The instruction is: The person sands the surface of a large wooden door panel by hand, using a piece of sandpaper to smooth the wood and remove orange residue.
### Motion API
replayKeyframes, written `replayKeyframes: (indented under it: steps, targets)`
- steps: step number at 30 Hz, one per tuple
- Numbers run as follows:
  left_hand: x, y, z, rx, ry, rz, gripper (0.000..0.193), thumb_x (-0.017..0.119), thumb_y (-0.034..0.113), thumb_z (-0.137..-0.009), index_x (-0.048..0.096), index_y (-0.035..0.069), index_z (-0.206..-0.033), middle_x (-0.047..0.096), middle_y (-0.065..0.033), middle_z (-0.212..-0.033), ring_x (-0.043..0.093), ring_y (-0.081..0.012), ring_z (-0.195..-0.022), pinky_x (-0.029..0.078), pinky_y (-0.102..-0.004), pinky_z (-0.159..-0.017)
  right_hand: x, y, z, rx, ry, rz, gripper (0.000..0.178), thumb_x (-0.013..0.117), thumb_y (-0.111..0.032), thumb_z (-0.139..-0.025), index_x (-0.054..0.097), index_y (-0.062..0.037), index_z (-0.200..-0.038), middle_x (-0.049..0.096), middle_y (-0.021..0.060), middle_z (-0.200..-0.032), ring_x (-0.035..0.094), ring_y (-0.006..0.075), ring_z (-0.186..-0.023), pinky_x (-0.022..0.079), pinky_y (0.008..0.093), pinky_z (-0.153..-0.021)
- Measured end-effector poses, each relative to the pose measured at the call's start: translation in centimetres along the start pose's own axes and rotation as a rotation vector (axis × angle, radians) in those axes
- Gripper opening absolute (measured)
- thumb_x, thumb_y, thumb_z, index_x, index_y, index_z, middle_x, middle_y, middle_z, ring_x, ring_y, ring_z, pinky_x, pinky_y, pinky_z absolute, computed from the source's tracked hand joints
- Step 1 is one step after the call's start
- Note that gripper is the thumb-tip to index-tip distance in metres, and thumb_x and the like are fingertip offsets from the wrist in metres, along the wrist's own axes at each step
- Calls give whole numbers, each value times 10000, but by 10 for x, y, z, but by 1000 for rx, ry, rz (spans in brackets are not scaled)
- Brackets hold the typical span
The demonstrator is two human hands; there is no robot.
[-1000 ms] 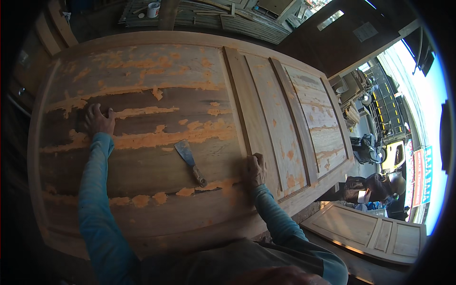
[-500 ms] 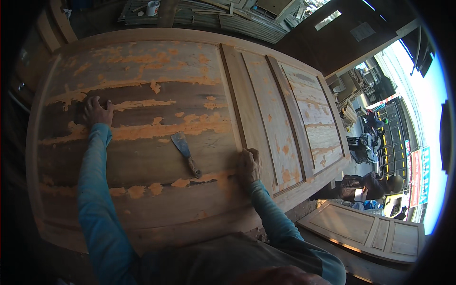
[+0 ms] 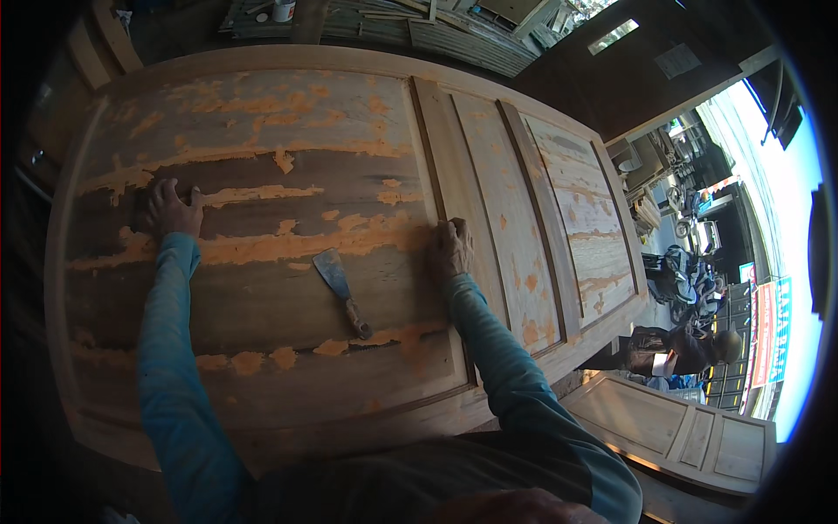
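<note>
A large wooden door (image 3: 367, 288) lies flat before me, its wide panel streaked and dotted with orange filler. My left hand (image 3: 175, 208) rests on the dark wood of that panel with its fingers apart, holding nothing that shows. By the strip that edges the panel on the right, my right hand (image 3: 454, 248) is closed, its knuckles up and fingers curled under. Whatever it may hold is hidden by the hand. Between my hands, nearer to me, a putty knife (image 3: 342, 293) lies loose on the wood, blade pointing away.
A smaller panelled wooden door (image 3: 668, 428) lies at the lower right. Corrugated sheets (image 3: 471, 48) and a white tub (image 3: 284, 10) are beyond the far edge. A dark upright panel (image 3: 633, 79) stands at far right. Motorbikes (image 3: 676, 275) stand outside.
My right hand has slid away from me along the panel's right edge. The left hand stays about where it was, and the putty knife still lies in its place.
</note>
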State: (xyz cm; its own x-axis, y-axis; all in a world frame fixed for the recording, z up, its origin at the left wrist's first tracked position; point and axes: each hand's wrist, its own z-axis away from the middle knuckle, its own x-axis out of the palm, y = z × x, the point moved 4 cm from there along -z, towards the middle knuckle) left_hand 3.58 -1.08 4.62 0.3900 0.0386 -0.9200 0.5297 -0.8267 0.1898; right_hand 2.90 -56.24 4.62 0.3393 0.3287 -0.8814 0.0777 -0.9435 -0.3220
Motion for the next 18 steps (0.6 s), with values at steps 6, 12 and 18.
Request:
replayKeyframes:
  steps: [6, 12, 18]
  targets:
    - [1, 0, 0, 5, -13, 35, 542, 627, 469, -900, 524, 156, -1330, 454, -93, -1464, 412, -319, -1368, 347, -542, -1095, 29, -3, -68, -1, -14, 11, 166, 577, -235, -922, 617, -117, -1031, 557, 133, -1170, 552, 362, -1088, 426, 470, -930]
    - [1, 1, 2, 17, -6, 60, 553, 631, 462, -892, 524, 146, -1333, 448, -96, -1466, 404, -317, -1376, 337, -553, -1098, 53, -18, -132, 5, 50, 1, 160, 592, -248, -900, 627, -104, -962, 560, 165, -1103, 563, 410, -1050, 453, 520, -889]
    - [7, -3, 2, 39, 3, 63, 562, 623, 461, -897, 524, 138, -1347, 442, -107, -1468, 394, -318, -1385, 316, -563, -1115, 80, -8, -174, -31, 56, 41, 173, 587, -260, -896, 643, -105, -952, 563, 175, -1100, 574, 414, -1036, 469, 523, -882]
